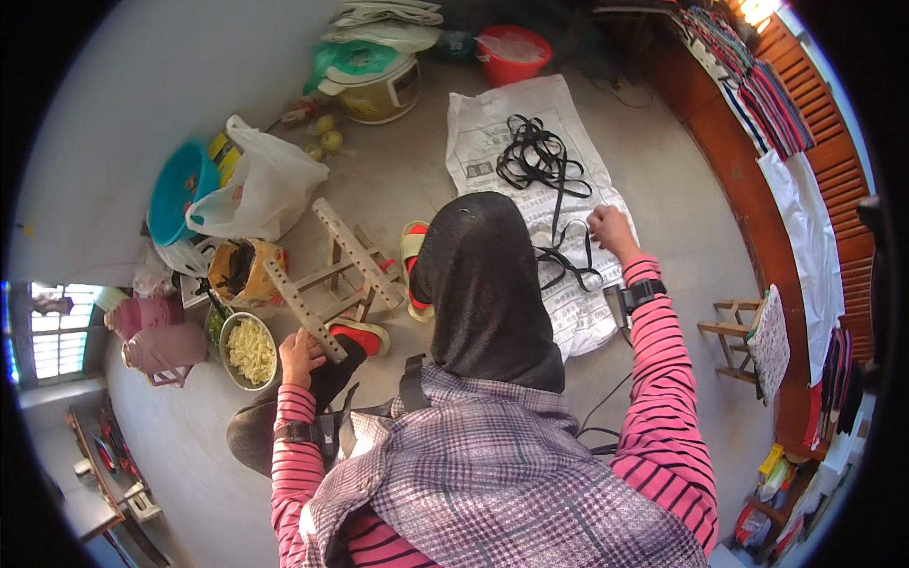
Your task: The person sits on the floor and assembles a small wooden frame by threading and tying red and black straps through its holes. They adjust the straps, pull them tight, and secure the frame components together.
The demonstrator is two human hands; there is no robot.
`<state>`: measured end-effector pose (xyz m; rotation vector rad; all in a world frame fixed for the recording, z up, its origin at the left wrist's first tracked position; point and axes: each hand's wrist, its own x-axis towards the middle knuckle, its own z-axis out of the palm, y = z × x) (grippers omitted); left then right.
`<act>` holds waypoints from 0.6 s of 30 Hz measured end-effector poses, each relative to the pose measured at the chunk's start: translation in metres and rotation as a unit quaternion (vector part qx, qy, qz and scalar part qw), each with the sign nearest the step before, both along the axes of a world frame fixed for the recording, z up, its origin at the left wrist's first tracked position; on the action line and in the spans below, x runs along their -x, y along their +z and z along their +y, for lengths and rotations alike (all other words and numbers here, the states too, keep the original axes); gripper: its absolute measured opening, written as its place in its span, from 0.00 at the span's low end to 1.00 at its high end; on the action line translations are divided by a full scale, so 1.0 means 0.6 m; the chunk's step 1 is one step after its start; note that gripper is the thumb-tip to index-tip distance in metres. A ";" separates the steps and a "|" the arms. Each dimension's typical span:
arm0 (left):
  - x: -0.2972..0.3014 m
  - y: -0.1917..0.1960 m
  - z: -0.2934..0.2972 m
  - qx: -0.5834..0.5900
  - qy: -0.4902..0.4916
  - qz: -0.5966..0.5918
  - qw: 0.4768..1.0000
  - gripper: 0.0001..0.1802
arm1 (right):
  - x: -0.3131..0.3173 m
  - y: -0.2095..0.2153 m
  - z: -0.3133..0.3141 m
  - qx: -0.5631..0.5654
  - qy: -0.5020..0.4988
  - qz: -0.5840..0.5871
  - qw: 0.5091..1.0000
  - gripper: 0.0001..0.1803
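Note:
My right hand (611, 230) reaches forward onto a white printed sack (511, 123) spread on the floor. Its fingers pinch a black strap (566, 248) from the tangle of black straps (535, 156) lying on the sack. My left hand (301, 355) is low on the left, fingers curled against the near end of an overturned wooden stool (331, 256). Both arms wear pink striped sleeves. A black head covering hides the space between my hands. A metal bowl of pale yellow shredded food (250, 352) sits just left of my left hand.
A red-and-green sandal (365, 336) lies by the stool. Around it are a white plastic bag (265, 185), a blue basin (180, 189), a rice cooker (383, 90) and a red bucket (514, 52). A small wooden stool (734, 341) and a long wooden bench (748, 189) stand at the right.

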<state>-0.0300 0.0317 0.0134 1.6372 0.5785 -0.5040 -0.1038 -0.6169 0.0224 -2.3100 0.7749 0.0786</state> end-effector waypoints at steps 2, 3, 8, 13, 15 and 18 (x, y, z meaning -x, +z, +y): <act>-0.006 -0.001 -0.004 -0.023 -0.014 0.009 1.000 0.14 | 0.047 -0.095 -0.016 -0.004 -0.016 0.049 0.999 0.13; -0.009 -0.002 -0.005 -0.037 -0.024 0.016 0.999 0.13 | 0.067 -0.137 -0.016 -0.013 -0.030 0.084 0.996 0.13; -0.014 -0.012 -0.011 -0.114 -0.101 0.017 0.988 0.11 | 0.146 -0.264 0.033 0.055 0.064 0.128 0.988 0.14; -0.013 -0.016 -0.007 -0.163 -0.206 -0.060 0.963 0.11 | 0.125 -0.304 0.116 0.076 0.157 0.020 0.984 0.21; -0.012 -0.011 -0.007 -0.164 -0.247 -0.099 0.950 0.11 | 0.089 -0.312 0.146 0.070 0.158 -0.011 0.985 0.23; -0.009 0.000 -0.018 -0.121 -0.095 0.028 0.988 0.11 | 0.022 -0.319 0.177 0.033 0.125 0.015 0.991 0.26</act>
